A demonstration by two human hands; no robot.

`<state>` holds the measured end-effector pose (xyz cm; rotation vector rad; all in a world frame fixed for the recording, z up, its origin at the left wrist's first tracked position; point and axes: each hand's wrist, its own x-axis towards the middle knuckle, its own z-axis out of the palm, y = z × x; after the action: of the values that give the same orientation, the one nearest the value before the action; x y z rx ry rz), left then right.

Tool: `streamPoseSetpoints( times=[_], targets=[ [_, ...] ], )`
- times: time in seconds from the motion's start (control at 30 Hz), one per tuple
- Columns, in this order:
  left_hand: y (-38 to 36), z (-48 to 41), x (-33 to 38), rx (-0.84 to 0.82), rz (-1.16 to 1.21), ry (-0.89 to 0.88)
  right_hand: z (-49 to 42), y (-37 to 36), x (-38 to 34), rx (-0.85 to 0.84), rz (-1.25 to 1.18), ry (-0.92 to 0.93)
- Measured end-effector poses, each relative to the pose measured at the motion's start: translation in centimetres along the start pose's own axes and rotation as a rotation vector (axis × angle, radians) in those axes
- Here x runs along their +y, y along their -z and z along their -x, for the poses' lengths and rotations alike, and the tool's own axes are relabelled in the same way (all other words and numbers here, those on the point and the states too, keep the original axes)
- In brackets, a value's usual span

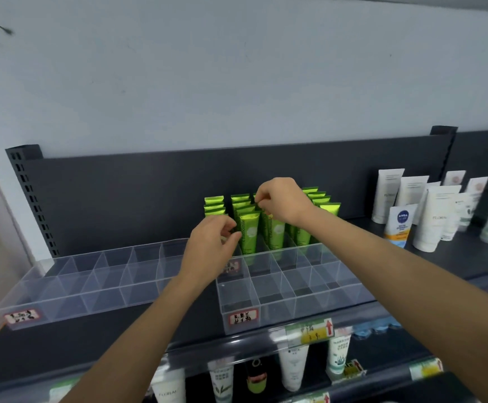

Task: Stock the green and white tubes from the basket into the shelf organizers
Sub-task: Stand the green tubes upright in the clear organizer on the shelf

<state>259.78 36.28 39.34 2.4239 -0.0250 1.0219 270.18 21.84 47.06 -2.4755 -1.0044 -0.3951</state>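
Note:
Green tubes [250, 232] stand upright in several columns at the back of the right clear organizer [295, 298]. My right hand [283, 202] reaches over the middle columns and pinches the crimped top of a green tube [276, 231]. My left hand [209, 245] is lower and to the left, at the front of the leftmost column [214, 203]. Its thumb and forefinger are pinched together over a tube that it mostly hides. The basket is out of view.
A second clear organizer [91, 286] with bare compartments sits to the left on the dark shelf [106, 338]. White tubes [434, 216] and a small Nivea tube [398, 225] stand at the right. More tubes hang on the shelf below [293, 367].

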Motion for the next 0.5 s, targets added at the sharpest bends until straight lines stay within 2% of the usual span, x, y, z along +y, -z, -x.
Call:
streamPoseSetpoints(
  times=[0.13, 0.27, 0.4, 0.5],
  targets=[
    [-1.4, -1.9, 0.5, -0.019, -0.209, -0.167, 1.8, 0.2, 1.5, 0.034, -0.024, -0.017],
    [-2.9, -4.1, 0.9, -0.078, -0.391, -0.257, 3.5, 0.4, 2.7, 0.027, 0.01, -0.013],
    [-3.6, -4.9, 1.1, -0.141, -0.528, -0.21, 4.7, 0.5, 4.0, 0.039, -0.012, -0.02],
    [-3.8, -5.3, 1.6, -0.122, -0.531, -0.154, 5.6, 0.8, 5.0, 0.041, -0.022, -0.03]
  ],
)
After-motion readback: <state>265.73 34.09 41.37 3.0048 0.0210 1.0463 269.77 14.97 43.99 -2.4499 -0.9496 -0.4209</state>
